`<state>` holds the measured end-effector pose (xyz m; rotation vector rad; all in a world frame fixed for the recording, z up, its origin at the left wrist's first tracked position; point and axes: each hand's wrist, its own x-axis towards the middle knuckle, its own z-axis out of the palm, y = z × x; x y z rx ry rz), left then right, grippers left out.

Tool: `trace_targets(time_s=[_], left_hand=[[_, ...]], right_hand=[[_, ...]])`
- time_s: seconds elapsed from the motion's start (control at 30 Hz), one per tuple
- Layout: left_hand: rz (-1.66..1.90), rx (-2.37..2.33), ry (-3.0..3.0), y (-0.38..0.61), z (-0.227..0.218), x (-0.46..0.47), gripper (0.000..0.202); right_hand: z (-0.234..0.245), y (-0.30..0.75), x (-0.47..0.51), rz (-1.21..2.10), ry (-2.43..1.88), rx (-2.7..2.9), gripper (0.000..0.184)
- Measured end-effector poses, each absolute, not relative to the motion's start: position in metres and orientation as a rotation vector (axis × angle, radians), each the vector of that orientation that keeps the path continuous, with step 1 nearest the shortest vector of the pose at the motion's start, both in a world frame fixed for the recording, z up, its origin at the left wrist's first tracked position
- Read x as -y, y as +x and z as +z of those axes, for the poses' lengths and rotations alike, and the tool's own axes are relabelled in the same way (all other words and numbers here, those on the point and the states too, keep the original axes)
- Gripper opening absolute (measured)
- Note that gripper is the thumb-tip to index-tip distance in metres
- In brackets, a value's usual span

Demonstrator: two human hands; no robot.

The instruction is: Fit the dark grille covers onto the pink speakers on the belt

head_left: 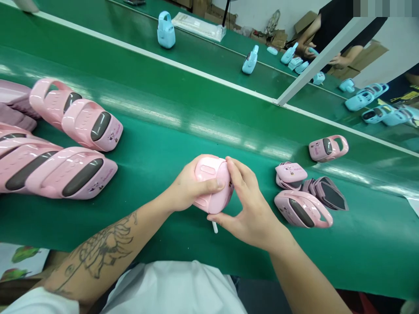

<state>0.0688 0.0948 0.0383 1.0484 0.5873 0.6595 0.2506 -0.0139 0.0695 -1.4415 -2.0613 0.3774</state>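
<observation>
A rounded pink plastic housing [216, 200] is between my hands above the green work surface. My left hand [188, 185] is wrapped round its left side, the thumb lying across its face. My right hand [250, 205] grips the right side, fingertips at the top edge and thumb at the bottom corner. Below the housing a short white stick [214, 227] pokes out; what it joins is hidden. Nearest on the right are a small pink cover [291, 172], dark grey-mauve panels [327, 194] and a pink handled shell with a dark window [291, 208].
Several pink handled shells [75, 172] lie in rows on the left, beside mauve parts [16, 117]. Another pink shell [327, 148] sits at the right. Behind a white rail [163, 52] and slanted post [321, 61], light-blue units [166, 30] stand near a co-worker's hands [340, 61].
</observation>
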Motion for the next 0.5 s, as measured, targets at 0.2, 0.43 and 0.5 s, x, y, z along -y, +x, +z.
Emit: trace_targets(time_s=[0.2, 0.43, 0.5], left_hand=[[0.679, -0.579, 1.216, 0.0639, 0.0388, -0.0926, 0.084], [0.693, -0.598, 1.260, 0.0672, 0.0410, -0.0872, 0.080], [0.701, -0.572, 1.261, 0.0665, 0.0424, -0.0865, 0.078]], right_hand=[[0.0647, 0.2469, 0.0203, 0.131, -1.410, 2.066, 0.110], [0.0692, 0.2465, 0.0228, 0.051, -1.392, 2.107, 0.102], [0.0696, 0.2471, 0.0225, 0.032, -1.373, 2.126, 0.102]])
